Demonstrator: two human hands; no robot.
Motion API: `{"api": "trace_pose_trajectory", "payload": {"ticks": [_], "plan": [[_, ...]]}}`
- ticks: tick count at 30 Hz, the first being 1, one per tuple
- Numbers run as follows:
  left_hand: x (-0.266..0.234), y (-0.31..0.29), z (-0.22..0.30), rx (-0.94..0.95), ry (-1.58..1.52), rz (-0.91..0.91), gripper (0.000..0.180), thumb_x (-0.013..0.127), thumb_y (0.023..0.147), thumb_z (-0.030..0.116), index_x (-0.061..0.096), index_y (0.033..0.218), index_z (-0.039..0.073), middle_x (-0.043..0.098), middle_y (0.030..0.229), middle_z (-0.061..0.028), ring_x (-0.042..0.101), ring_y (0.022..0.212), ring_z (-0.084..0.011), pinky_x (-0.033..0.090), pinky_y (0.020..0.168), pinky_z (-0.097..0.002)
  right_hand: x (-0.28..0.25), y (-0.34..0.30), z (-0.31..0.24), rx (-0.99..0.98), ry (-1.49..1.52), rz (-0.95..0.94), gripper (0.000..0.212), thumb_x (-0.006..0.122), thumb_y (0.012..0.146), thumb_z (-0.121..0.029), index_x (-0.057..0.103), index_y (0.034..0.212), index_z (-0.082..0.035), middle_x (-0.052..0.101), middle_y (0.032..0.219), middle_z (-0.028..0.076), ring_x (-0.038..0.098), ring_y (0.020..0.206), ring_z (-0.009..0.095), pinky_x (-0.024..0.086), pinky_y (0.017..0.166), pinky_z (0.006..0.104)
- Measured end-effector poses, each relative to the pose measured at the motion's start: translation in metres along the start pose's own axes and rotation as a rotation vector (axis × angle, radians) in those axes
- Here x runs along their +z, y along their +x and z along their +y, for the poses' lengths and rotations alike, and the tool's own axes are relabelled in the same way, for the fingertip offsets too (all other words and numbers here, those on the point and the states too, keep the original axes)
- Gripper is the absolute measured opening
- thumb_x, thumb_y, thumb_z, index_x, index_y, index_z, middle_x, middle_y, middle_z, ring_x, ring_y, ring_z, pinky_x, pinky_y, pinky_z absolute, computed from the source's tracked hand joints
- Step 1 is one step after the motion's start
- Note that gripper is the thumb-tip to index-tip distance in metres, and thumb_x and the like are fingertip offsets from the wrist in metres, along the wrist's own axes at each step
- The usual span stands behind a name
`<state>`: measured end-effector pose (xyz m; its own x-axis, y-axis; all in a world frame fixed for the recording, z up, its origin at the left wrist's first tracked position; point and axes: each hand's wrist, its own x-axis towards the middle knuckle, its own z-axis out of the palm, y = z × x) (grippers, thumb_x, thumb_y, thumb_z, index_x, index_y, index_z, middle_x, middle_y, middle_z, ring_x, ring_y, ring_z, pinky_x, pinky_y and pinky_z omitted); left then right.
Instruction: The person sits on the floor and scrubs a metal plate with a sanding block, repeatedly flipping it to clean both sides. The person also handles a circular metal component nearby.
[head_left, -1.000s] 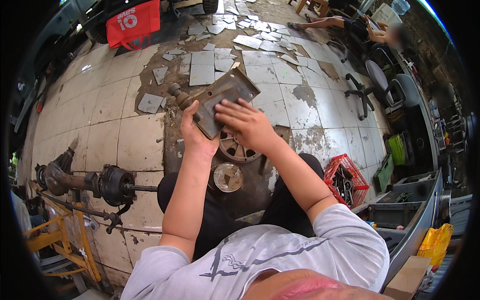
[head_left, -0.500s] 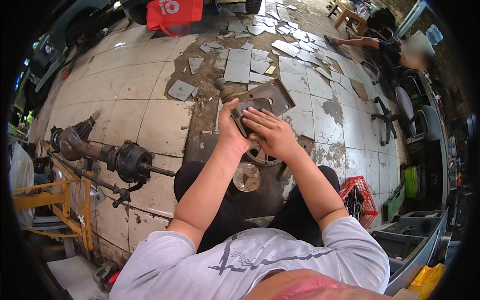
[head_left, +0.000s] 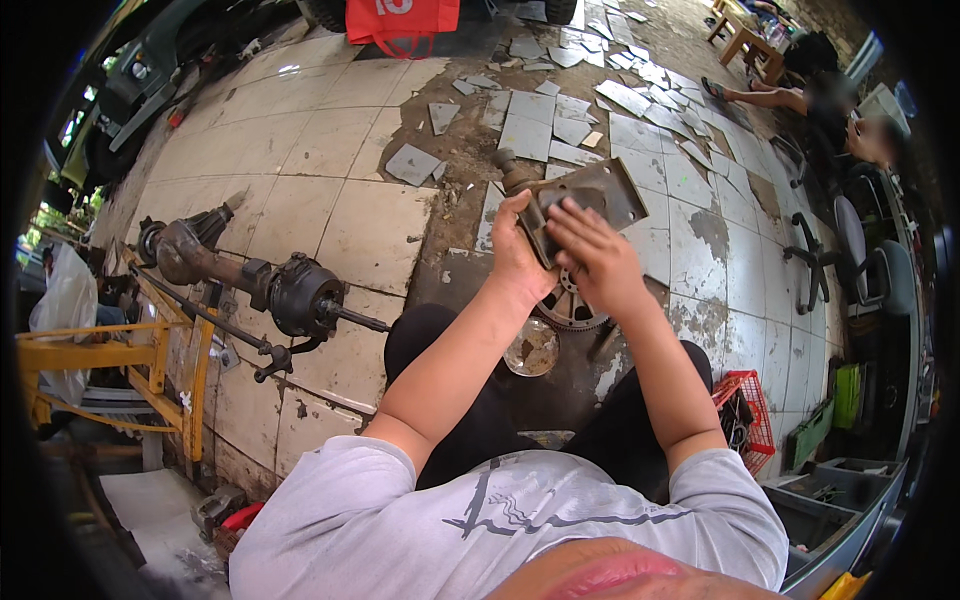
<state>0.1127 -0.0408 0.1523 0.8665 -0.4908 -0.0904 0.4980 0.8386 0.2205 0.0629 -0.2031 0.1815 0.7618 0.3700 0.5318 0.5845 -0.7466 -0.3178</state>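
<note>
A brown, worn metal bracket (head_left: 622,188) is held up in front of me. It has a flat plate with holes and a rounded, knob-like end (head_left: 508,165) at its far left. My left hand (head_left: 520,255) grips the bracket's near left side, thumb up along the edge. My right hand (head_left: 603,262) lies over the middle of the bracket with fingers stretched out, slightly blurred. Below the hands, a toothed metal wheel (head_left: 575,312) rests on the floor, partly hidden by my right hand. Nearer me is a round, shallow dish (head_left: 531,350) with brownish stains inside.
At left, a dark vehicle axle (head_left: 300,295) lies beside a yellow metal frame (head_left: 95,354). Broken tiles (head_left: 528,118) cover the far floor, near a red bag (head_left: 405,22). To the right are a red crate (head_left: 762,425), an office chair (head_left: 850,235) and seated people.
The whole view has swung, so everything sits farther right in the picture. My right hand's fingers have shifted slightly over the bracket, while my left hand keeps its grip.
</note>
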Motion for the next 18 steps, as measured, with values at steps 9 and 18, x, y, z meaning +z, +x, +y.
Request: {"api": "trace_pose_trajectory", "payload": {"ticks": [9,18], "plan": [[0.02,-0.011,-0.003,-0.024,0.015,0.031,0.06,0.054,0.097,0.051,0.067,0.13,0.003,0.074,0.123,-0.0139,0.074,0.111,-0.0299,0.058,0.101,-0.0473,-0.008,0.001,-0.008,-0.082,-0.04,-0.051,0.035,0.072,0.097,-0.018,0.074,0.132,-0.01,0.066,0.149,0.006,0.058,0.143,0.029,0.046,0.118,0.0483],[0.017,-0.012,-0.001,-0.077,-0.043,-0.013,0.058,0.056,0.096,0.049,0.067,0.132,0.005,0.073,0.129,-0.0129,0.072,0.116,-0.0304,0.055,0.106,-0.0475,-0.009,0.0,-0.012,-0.07,0.012,-0.095,0.042,0.074,0.095,-0.018,0.072,0.137,-0.012,0.063,0.153,0.005,0.054,0.147,0.03,0.039,0.122,0.0542]]}}
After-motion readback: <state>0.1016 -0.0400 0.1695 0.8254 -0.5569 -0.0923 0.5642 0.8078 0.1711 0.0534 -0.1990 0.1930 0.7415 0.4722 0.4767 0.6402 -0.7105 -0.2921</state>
